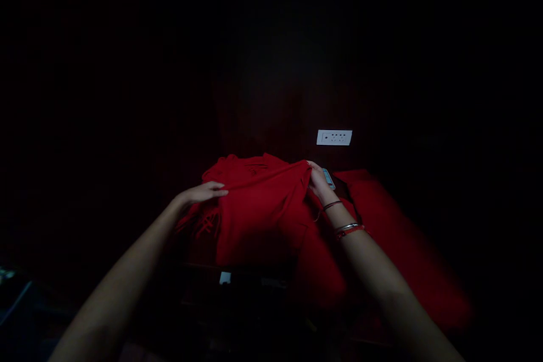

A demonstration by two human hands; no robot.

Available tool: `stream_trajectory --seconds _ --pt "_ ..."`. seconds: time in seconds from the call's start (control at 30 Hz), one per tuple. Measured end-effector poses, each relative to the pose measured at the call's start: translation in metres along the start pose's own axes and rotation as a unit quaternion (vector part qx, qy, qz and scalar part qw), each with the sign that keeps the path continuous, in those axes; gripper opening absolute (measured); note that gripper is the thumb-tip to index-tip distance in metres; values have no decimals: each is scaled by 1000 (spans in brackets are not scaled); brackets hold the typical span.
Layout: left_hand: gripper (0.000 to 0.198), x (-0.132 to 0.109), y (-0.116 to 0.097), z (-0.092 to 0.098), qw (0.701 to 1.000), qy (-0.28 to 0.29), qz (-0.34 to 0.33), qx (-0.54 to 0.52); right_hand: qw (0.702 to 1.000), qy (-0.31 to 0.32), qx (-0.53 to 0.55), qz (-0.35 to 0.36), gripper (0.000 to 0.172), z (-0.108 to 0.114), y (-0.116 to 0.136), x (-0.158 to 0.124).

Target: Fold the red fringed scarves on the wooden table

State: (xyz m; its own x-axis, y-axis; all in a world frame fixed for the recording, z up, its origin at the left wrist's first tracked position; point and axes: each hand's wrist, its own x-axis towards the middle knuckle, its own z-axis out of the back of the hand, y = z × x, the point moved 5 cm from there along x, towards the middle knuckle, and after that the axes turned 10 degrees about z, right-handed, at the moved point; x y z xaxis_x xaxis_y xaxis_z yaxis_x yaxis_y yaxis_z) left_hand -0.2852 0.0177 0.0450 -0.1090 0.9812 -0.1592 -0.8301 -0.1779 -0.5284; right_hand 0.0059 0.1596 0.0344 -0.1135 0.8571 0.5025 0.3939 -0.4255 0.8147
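Note:
A red cloth [263, 209] is spread between my hands, its upper edge pulled taut and its lower part hanging in soft folds. My left hand [206, 191] pinches it at the left with thumb and fingers. My right hand [317, 176] grips its upper right corner, fingertips partly hidden by the fabric. Stringy red fringe [207, 223] shows below my left hand; I cannot tell whether it belongs to the same cloth. More bunched red fabric [224, 165] lies behind the held edge. Bracelets circle my right wrist.
A white socket panel [334, 137] is on the dark wall beyond. Just behind my right hand lies a small device with a pale screen [328, 179]. Another flat red fabric [394, 237] stretches along the right. Most surroundings are too dark to make out.

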Motion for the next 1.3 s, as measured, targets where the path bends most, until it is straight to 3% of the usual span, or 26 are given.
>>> stream_trajectory --seconds 0.1,0.17,0.27,0.33,0.43,0.53,0.57,0.63,0.73,0.8,0.9,1.07,1.3 --pt "41 -8 -17 61 972 -219 -9 -78 996 57 -64 -16 15 -2 -13 -11" --pt "39 -18 -45 110 934 -356 -18 -22 973 171 -156 -1 13 -17 -19 -22" --pt "41 -30 -86 162 851 -504 -15 147 882 340 -324 44 18 -40 -29 -43" --pt "37 -25 -94 166 825 -510 -11 244 824 377 -417 76 29 -43 -35 -54" --pt "32 -3 -73 128 838 -422 40 342 767 371 -517 81 40 -30 -42 -67" --pt "37 15 -38 55 872 -295 163 355 731 376 -567 53 40 -8 -49 -81" --pt "42 19 -34 23 890 -244 156 351 723 381 -574 50 40 -2 -50 -86" --pt "45 20 -47 -44 930 -151 14 334 712 391 -580 54 42 10 -50 -97" --pt "47 7 -74 -124 940 -49 -196 276 700 385 -597 71 47 24 -46 -114" --pt "52 5 -75 -153 946 -14 -195 257 690 375 -613 91 51 31 -41 -123" --pt "64 14 -56 -168 959 39 -112 257 672 384 -623 113 52 36 -35 -133" --pt "80 25 -37 -164 959 88 -59 262 645 415 -634 96 52 36 -36 -136" --pt "63 18 -60 -185 951 55 -172 251 641 422 -634 94 50 67 -33 -134"
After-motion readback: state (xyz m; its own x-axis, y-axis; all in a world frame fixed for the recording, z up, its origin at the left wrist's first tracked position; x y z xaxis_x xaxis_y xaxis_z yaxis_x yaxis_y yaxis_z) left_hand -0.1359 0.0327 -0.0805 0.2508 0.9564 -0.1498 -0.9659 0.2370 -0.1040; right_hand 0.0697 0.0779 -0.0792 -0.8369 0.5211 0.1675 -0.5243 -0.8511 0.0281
